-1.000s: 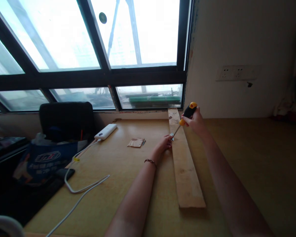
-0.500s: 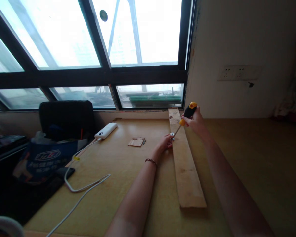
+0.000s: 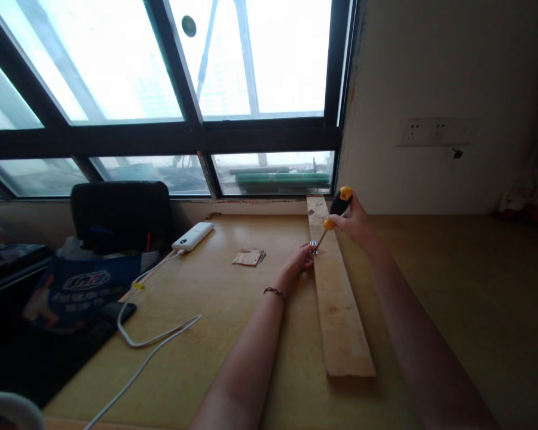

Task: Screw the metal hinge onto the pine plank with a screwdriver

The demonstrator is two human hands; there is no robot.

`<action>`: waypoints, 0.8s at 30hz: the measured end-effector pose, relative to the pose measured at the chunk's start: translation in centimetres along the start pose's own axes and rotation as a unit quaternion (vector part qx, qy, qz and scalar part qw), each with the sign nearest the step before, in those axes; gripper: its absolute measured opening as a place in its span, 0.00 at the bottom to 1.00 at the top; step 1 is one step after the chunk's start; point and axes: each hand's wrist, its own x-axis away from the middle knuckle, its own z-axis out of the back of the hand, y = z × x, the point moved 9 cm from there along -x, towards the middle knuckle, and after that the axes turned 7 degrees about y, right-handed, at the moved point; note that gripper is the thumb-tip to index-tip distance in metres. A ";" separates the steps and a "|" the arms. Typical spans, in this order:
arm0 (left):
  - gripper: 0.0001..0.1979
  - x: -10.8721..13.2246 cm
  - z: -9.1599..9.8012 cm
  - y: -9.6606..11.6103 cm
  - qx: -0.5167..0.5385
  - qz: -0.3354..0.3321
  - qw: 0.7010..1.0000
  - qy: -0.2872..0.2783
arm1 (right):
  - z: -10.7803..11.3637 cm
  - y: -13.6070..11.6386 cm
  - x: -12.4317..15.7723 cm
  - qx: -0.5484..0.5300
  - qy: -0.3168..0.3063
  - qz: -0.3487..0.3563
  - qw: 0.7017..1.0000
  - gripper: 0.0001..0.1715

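Observation:
A long wooden plank lies on the table, running away from me toward the window. On its left edge sits a small silver metal hinge, partly covered by fingers. My left hand is closed at that edge, its fingertips pinching the hinge against the wood. My right hand grips a black and yellow screwdriver by the handle. The screwdriver is tilted, with its shaft running down to the left and its tip at the hinge. Any screw under the tip is too small to make out.
Left of the plank lie a small cardboard piece and a few thin screws. A white power bank trails a white cable across the table. Beyond the left edge stand a black chair and a blue bag.
The screwdriver handle has tipped slightly to the left, and my right hand has turned with it. My left hand and the plank stay in place.

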 end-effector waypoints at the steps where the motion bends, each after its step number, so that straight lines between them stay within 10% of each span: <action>1: 0.07 0.0 0.0 0.0 0.005 -0.002 1.000 -0.001 | -0.2 0.1 0.1 -0.010 -0.007 -0.023 1.000 0.26; 8: 0.07 0.1 -0.3 0.1 0.014 -0.010 1.000 -0.014 | -0.8 0.6 0.5 -0.199 0.005 -0.133 0.971 0.30; 24: 0.10 0.2 -0.1 0.2 0.006 -0.010 1.000 -0.006 | 1.3 -0.2 0.0 -0.142 0.066 -0.084 0.984 0.29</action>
